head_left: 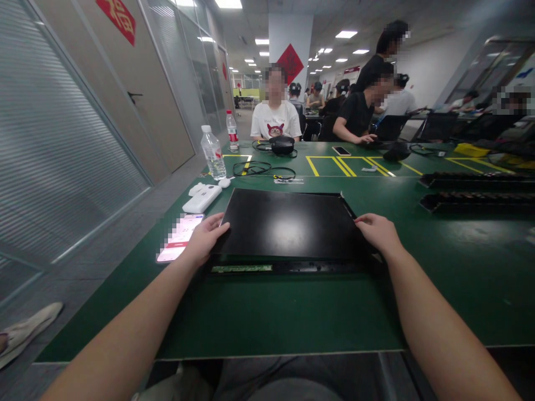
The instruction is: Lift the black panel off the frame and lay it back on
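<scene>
A glossy black LCD panel (288, 223) lies nearly flat over a shallow black frame (321, 267) on the green table. The frame shows along the near edge and at the far right corner. A green circuit board strip (242, 269) is visible at the panel's near left. My left hand (204, 238) grips the panel's left edge, thumb on top, the other fingers partly hidden. At the right edge, my right hand (379, 233) pinches between thumb and finger; panel and frame lie close together there.
Left of the panel are a lit phone (180, 239), a white power bank (203, 199) and a water bottle (213, 153). Black cables (263, 169) lie beyond. Two long dark strips (476, 200) rest on the right. A person in a white shirt (276, 120) sits opposite; several others sit behind.
</scene>
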The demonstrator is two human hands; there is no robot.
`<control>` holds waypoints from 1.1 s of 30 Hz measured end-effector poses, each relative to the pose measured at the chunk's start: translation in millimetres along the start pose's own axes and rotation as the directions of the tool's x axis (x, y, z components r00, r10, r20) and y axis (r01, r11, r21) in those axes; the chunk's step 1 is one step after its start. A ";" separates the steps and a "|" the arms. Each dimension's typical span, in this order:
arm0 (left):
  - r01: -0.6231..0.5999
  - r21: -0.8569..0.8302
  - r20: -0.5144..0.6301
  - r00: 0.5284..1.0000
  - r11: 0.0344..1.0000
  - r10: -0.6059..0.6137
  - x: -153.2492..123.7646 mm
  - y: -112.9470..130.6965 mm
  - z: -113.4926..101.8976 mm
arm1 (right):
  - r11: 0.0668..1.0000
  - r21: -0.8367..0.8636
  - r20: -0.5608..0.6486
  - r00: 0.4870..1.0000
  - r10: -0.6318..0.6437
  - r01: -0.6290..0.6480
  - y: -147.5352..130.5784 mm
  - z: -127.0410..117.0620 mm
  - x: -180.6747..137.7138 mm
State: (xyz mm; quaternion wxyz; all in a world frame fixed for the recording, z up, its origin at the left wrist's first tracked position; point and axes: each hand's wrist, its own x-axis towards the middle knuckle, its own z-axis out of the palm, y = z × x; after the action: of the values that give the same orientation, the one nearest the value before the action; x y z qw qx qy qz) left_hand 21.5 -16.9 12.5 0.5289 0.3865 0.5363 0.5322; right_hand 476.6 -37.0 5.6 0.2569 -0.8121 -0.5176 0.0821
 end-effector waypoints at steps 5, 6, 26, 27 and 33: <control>-0.001 -0.002 0.006 1.000 1.000 0.001 -0.7 -0.1 -0.5 | 1.000 -0.007 0.000 1.000 0.008 -0.008 2.1 -0.1 1.3; -0.002 -0.001 0.009 1.000 1.000 0.002 -0.8 -0.2 -0.7 | 1.000 -0.008 0.000 1.000 0.011 -0.011 2.4 -0.1 1.7; 0.036 -0.012 -0.023 0.999 0.999 -0.036 2.6 1.2 -5.1 | 0.999 0.039 -0.029 1.000 0.009 -0.007 5.6 2.0 2.7; 0.046 -0.013 -0.026 0.999 0.999 -0.046 2.7 1.8 -4.9 | 0.999 0.035 -0.027 1.000 0.006 -0.006 5.6 2.0 2.8; 0.062 -0.017 0.020 0.998 0.998 -0.062 3.0 3.7 -5.8 | 0.999 0.053 -0.041 0.999 0.009 -0.006 5.7 2.6 3.5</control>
State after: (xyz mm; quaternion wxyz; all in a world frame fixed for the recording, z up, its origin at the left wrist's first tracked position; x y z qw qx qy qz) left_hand 14.9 -14.4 15.0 0.5536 0.3702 0.5382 0.5165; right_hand 481.7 -34.9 1.0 0.2884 -0.8085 -0.5068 0.0798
